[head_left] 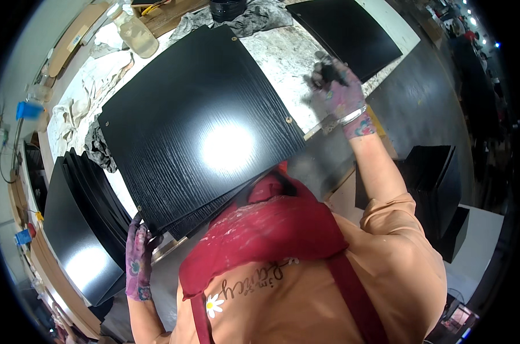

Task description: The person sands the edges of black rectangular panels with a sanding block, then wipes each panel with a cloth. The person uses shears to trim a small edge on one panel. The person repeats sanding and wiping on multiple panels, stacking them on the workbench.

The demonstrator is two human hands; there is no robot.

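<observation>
A large black wood-grain panel (197,120) lies on top of a stack of like panels on the stained worktable (283,54). My left hand (138,258), in a flowered glove, grips the near left corner of the stack. Raised over the table's right edge, my right hand (340,92) wears the same kind of glove and is closed on a small dark object (327,71) that I cannot identify. It is clear of the panel.
Another black panel (349,28) lies at the far right of the table. More black panels (79,229) lean upright at the left. A plastic bottle (135,31), rags (242,17) and a dark tub (227,8) sit at the back. Black boxes (437,183) stand on the floor at right.
</observation>
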